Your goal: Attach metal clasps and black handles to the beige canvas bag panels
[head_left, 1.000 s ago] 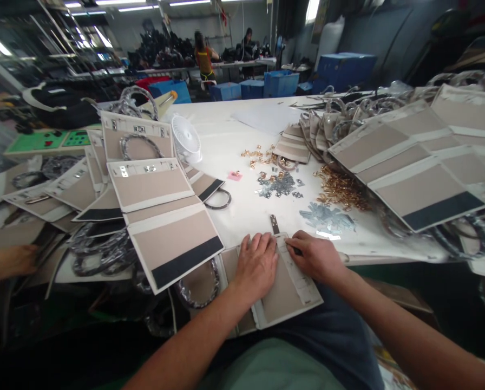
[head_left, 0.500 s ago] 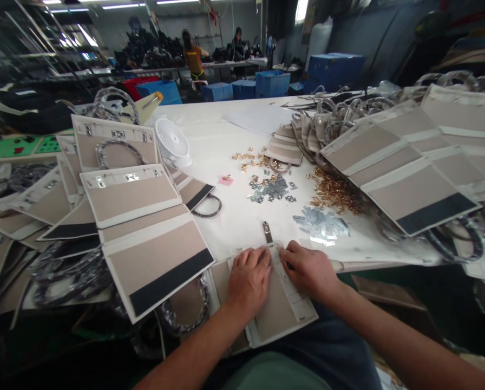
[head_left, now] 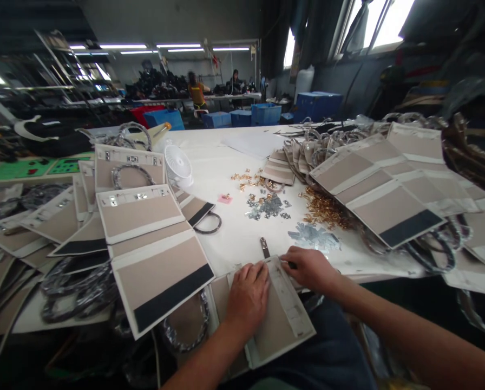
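A beige folded bag panel (head_left: 281, 325) with white trim lies over my lap at the table's front edge. My left hand (head_left: 248, 292) rests on its upper left part, fingers laid flat over the surface. My right hand (head_left: 311, 269) is closed at the panel's upper right edge. A small dark end (head_left: 292, 265) shows between its fingers; the rest of that thing is hidden. Just beyond the panel lies a metal clip on a dark strap (head_left: 264, 247). Past it are piles of flat silver plates (head_left: 314, 238), silver fittings (head_left: 270, 206) and gold-coloured fittings (head_left: 326, 208).
Beige bag panels (head_left: 145, 214) with plastic-wrapped handles are stacked at the left, and more bag panels (head_left: 388, 200) at the right. A small white fan (head_left: 178, 164) stands by the left stack. A pink piece (head_left: 225, 199) lies mid-table. Two people are at the far back.
The camera view has tilted upward, so more of the room shows. My right hand has shifted slightly off the panel's edge; my left hand stays on the panel.
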`<state>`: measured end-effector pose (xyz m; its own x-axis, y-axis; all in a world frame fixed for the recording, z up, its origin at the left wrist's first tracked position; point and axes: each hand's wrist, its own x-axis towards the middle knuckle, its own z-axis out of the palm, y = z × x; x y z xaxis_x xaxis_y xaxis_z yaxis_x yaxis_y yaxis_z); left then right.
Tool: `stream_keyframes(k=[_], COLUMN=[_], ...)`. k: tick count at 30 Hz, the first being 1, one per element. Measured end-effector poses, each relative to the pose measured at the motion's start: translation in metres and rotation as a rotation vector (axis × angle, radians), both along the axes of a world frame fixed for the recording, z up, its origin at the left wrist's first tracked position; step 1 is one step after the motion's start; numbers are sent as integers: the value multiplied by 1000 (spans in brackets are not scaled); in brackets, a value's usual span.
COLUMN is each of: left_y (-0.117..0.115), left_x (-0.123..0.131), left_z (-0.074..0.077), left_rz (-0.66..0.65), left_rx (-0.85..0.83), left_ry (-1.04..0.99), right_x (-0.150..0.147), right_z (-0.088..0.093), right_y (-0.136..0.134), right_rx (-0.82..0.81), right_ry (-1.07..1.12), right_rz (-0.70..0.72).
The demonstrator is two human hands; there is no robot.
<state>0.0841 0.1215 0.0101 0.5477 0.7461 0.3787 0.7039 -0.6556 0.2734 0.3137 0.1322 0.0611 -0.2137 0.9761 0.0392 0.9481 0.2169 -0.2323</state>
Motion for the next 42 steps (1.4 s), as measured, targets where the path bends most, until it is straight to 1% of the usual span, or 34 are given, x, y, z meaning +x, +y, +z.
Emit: stream_keyframes(k=[3, 4, 5, 7, 10, 14, 19, 20, 22, 24, 26, 28, 30, 32, 35, 38, 42], left_y=[1, 1, 1, 0, -1, -1, -1, -2, -2, -2, -2, -2, -2, -2, -2, -1, -2], left_x=[-2, -2, -3, -3, -3, -2, -2, -2, -2, -2, -3, -3, -3, -3, -3, -2, -3], left_z=[-2, -3, -3, -4, -4, -4, -4, -4, -4, -4, -3, -1, 1, 2, 3, 2, 0], left_rz=[-13, -16, -16, -10, -4, -6, -13, -12, -11, -11, -11, -10, -7, -4, -3, -3, -5], left_rx=[-14, -22, -32, -54, -91, -131, -148, -148, -149, -158, -166, -168, -170, -177, -186, -187, -181], left_ry=[-57, -70, -80, -100, -118, -122, -125, -125, -126, -130, -141, -153, -163, -171, -175, -181, -198], right_x=[30, 38, 45, 53, 56, 60, 62, 60, 51, 37, 19, 1, -13, -22, -25, -25, -26], right_z=[-6, -9, -12, -19, -25, -24, -13, -9, 1, 13, 23, 29, 29, 24, 15, 10, 8], right_y=[29, 39, 47, 59, 65, 67, 66, 63, 56, 46, 37, 29, 25, 25, 27, 30, 30], right_rx=[26, 13, -8, -36, -44, -39, 36, 49, 48, -36, -210, -379, -459, -473, -455, -425, -360], right_ry=[20, 10, 0, -10, -23, -58, -83, -54, 75, 257, 393, 451, 448, 422, 384, 334, 287], right_rz=[-261, -323, -357, -381, -375, -303, -275, -256, -192, -125, -84, -54, -30, 3, 48, 58, 0])
